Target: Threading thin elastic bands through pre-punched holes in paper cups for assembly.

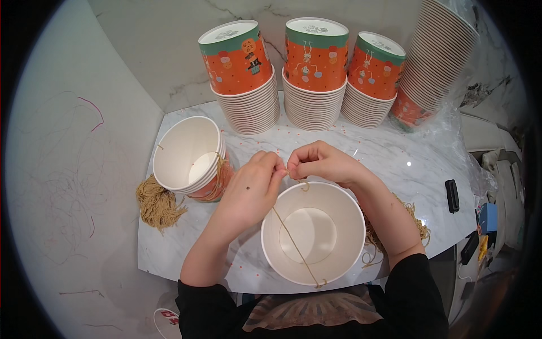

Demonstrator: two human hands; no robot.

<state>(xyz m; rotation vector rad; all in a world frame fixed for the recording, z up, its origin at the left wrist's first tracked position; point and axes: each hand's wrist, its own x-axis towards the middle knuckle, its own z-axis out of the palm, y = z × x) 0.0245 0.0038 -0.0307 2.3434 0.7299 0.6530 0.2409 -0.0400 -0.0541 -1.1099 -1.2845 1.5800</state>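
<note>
A white paper bucket (349,226) stands upright on the table before me, its open mouth facing up. A thin tan cord (293,243) is fastened at its near rim and runs across the mouth up to my left hand (257,181). Just beyond the far rim, the fingers of that hand are pinched together on the cord. My right hand (322,163) pinches close beside it, fingertips nearly touching the left ones, with a bit of cord between them. A small curl of cord pokes through at the far rim, below the right hand.
Left of me, a tilted stack of paper buckets (186,152) has cord on it, beside a tan cord bundle (158,203). More cord (415,217) lies by my right forearm. Orange-green bucket stacks (245,107) line the back. A black object (451,196) lies near the table's right edge.
</note>
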